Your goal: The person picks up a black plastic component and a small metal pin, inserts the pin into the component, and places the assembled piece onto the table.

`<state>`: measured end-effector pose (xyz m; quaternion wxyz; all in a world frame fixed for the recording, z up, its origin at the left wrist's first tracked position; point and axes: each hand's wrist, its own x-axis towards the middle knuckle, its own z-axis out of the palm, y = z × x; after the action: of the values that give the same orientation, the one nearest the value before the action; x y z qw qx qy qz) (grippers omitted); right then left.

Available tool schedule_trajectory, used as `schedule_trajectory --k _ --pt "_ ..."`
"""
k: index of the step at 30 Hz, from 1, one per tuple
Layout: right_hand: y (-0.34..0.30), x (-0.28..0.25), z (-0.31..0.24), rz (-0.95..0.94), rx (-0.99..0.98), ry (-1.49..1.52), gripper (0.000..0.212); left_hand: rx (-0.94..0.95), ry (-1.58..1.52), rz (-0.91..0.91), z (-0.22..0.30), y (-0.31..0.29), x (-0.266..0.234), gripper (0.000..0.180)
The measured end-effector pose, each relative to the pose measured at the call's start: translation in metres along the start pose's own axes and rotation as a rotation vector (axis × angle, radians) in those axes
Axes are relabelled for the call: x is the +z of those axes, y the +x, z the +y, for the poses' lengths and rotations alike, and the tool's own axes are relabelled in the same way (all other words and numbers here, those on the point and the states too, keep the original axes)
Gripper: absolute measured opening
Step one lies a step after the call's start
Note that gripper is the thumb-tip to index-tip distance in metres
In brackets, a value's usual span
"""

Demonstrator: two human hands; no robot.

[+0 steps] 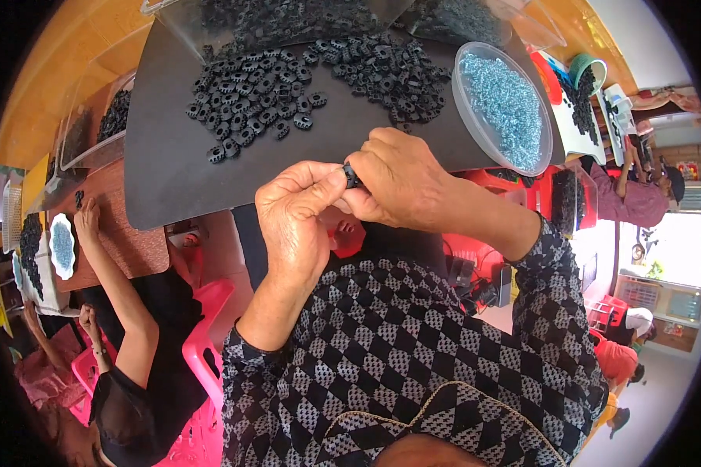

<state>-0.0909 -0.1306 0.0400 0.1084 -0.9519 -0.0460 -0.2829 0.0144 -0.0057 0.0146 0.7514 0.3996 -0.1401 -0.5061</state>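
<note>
Both hands meet over the near edge of the dark table, pinching one small black plastic part between them. My left hand grips it with thumb and forefinger from the left. From the right, my right hand closes on the same part, its fingers folded and partly hiding it. Beyond my hands lie a loose pile of small oval black plastic parts with toothed edges and a second pile of black parts. To the right sits a round clear tub of small shiny blue springs or similar pieces.
Clear bins of black parts stand at the table's far edge. On the left, a co-worker's hand rests at a brown table, near a white dish of blue pieces. Pink chairs stand left; other people sit right.
</note>
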Motion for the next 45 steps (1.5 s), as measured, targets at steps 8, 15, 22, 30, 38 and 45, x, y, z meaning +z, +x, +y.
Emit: schedule_trajectory --k 8,15,22,30,38,45 --pt "-0.003 0.003 0.003 0.016 0.007 0.013 0.022 0.023 -0.029 0.029 -0.002 0.001 0.002 0.012" --pt "-0.007 -0.011 0.002 0.019 0.006 -0.049 0.026 0.008 0.147 0.023 -0.002 -0.005 0.008 0.016" --pt "-0.022 -0.065 0.016 -0.001 0.316 -0.185 0.031 0.521 0.73 0.014 -0.014 0.005 0.005 0.016" --pt "-0.011 -0.116 0.063 0.304 0.646 -0.159 0.028 1.088 1.375 -0.089 -0.028 0.046 0.023 0.034" --pt "0.038 -0.138 0.137 0.384 0.459 -0.293 0.031 1.217 1.679 -0.138 -0.042 0.06 0.026 0.027" --pt "0.07 -0.141 0.19 0.112 0.488 -0.738 0.019 1.208 1.759 -0.136 -0.034 0.059 0.024 0.025"
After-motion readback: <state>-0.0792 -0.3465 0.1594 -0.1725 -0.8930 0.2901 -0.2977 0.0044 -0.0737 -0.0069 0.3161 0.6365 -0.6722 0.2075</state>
